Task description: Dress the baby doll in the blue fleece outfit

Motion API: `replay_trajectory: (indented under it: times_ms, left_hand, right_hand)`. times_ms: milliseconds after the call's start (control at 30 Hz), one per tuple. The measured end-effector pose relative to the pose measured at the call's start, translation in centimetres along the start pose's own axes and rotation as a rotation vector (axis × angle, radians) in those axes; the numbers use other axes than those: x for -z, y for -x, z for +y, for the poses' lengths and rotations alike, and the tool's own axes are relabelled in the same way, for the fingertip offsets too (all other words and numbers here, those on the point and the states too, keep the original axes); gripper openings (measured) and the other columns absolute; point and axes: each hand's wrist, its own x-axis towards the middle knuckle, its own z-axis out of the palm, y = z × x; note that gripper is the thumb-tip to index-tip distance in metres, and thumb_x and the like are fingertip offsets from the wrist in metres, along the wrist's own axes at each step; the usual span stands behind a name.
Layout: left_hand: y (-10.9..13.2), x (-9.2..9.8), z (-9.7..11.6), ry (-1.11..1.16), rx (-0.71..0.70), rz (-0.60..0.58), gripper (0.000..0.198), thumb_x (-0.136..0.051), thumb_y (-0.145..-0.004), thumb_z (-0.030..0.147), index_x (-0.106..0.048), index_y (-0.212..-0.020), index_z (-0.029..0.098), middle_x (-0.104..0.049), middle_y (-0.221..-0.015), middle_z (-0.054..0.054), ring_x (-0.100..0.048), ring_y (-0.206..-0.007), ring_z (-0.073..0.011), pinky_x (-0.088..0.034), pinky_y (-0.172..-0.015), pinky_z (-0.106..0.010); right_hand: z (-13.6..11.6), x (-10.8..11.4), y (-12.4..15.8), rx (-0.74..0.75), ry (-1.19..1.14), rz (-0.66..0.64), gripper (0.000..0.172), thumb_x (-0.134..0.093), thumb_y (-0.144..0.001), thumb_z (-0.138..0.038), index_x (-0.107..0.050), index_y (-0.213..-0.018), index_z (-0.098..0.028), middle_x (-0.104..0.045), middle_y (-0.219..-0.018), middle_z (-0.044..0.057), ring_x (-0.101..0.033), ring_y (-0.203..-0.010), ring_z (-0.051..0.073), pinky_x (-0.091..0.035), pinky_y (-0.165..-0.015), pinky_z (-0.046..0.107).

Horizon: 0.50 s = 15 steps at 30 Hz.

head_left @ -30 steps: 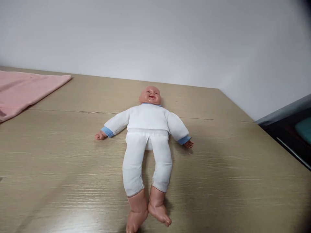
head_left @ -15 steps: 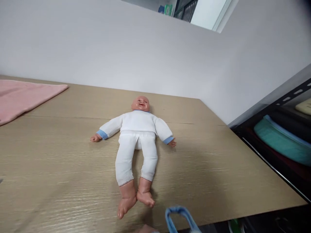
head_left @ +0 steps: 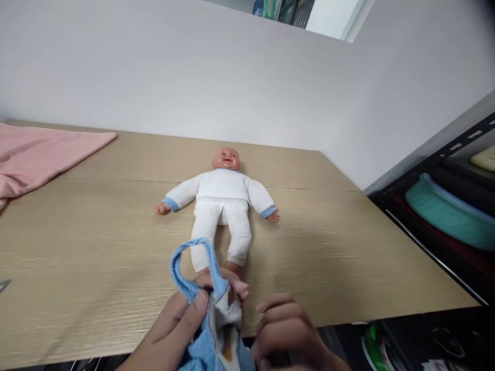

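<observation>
My left hand (head_left: 183, 317) pinches a light-blue terry-cloth piece (head_left: 203, 348) near the base of its loop. The loop stands up above my fingers, and a pale inner side with an orange patch shows where the cloth gapes. Close by its right edge is my right hand (head_left: 288, 330), fingers curled; whether they grip the cloth is hidden. Beyond both hands a baby doll (head_left: 222, 188) in a white top and trousers with blue cuffs lies face up, arms spread. My left hand and the cloth cover its feet.
The doll lies on a wooden tabletop (head_left: 336, 257). A pink cloth (head_left: 50, 154) lies at its left. Along the right side stands a black shelf rack (head_left: 398, 203) with folded teal fabric (head_left: 448, 214). A white wall (head_left: 174, 67) rises behind the table.
Both hands have come up into view from the bottom edge. The blue cloth has moved left and up, and its loop now overlaps the doll's legs. The view has shifted slightly.
</observation>
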Motion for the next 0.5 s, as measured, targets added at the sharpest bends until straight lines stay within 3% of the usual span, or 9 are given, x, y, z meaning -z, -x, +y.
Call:
replay_trajectory:
  times_ms: [67,100,133,233,333,433,500]
  left_hand:
    - [-0.6,-0.3,1.3,-0.009,0.014,-0.011,0.066,-0.048,-0.109,0.077,-0.076,-0.141,0.027,-0.074,-0.151,-0.012,-0.066,-0.146,-0.0378,-0.048,-0.13,-0.058]
    - [-1.0,-0.4,2.1,-0.032,0.023,-0.005,0.068,-0.049,-0.108,0.078,-0.075,-0.145,0.027,-0.074,-0.152,-0.011,-0.066,-0.146,-0.0375,-0.046,-0.131,-0.057]
    - [-1.4,-0.5,2.8,-0.054,0.048,0.006,0.069,-0.051,-0.107,0.08,-0.073,-0.147,0.028,-0.074,-0.152,-0.01,-0.066,-0.145,-0.0368,-0.047,-0.131,-0.056]
    - [-2.8,-0.5,4.8,-0.089,0.173,-0.019,0.07,-0.057,-0.104,0.081,-0.073,-0.149,0.03,-0.078,-0.145,-0.008,-0.07,-0.138,-0.0346,-0.054,-0.123,-0.051]
    - [-4.4,-0.5,5.9,-0.174,0.216,-0.147,0.061,-0.059,-0.107,0.075,-0.08,-0.137,0.027,-0.08,-0.139,-0.006,-0.071,-0.136,-0.0326,-0.057,-0.119,-0.046]
    - [-5.6,-0.6,6.1,-0.102,0.264,-0.325,0.049,-0.062,-0.109,0.066,-0.084,-0.125,0.026,-0.085,-0.126,-0.006,-0.076,-0.13,-0.0309,-0.058,-0.115,-0.044]
    - [-6.0,-0.6,6.0,0.058,0.344,-0.416,0.045,-0.063,-0.109,0.062,-0.084,-0.12,0.025,-0.087,-0.116,-0.007,-0.081,-0.121,-0.0306,-0.061,-0.11,-0.044]
  right_hand:
    - [-0.6,-0.1,-0.6,-0.103,0.077,0.213,0.054,-0.068,-0.096,-0.012,-0.062,-0.144,-0.035,-0.075,-0.105,0.003,-0.075,-0.098,0.023,-0.069,-0.099,0.035]
    - [-0.9,-0.1,-1.1,-0.151,0.124,0.256,0.061,-0.068,-0.092,-0.01,-0.06,-0.147,-0.033,-0.072,-0.114,0.006,-0.073,-0.107,0.025,-0.068,-0.099,0.037]
    - [-1.2,0.2,-1.7,-0.193,0.172,0.249,0.067,-0.068,-0.09,-0.009,-0.056,-0.152,-0.031,-0.069,-0.126,0.009,-0.07,-0.118,0.026,-0.066,-0.103,0.04]
    - [-1.5,1.7,-3.9,-0.202,0.345,0.052,0.074,-0.073,-0.094,-0.016,-0.049,-0.163,-0.031,-0.053,-0.162,0.013,-0.053,-0.15,0.034,-0.054,-0.124,0.052]
    - [-1.0,3.6,-6.4,-0.175,0.44,-0.072,0.055,-0.08,-0.1,-0.028,-0.061,-0.151,-0.031,-0.048,-0.171,0.011,-0.043,-0.161,0.036,-0.044,-0.132,0.056]
    - [0.0,4.7,-8.1,-0.174,0.386,-0.054,0.014,-0.076,-0.106,-0.024,-0.072,-0.117,-0.031,-0.068,-0.151,0.007,-0.059,-0.147,0.029,-0.045,-0.128,0.052]
    - [0.6,5.0,-8.6,-0.175,0.309,-0.052,0.011,-0.072,-0.108,-0.019,-0.071,-0.105,-0.029,-0.076,-0.137,0.003,-0.068,-0.132,0.024,-0.046,-0.126,0.049]
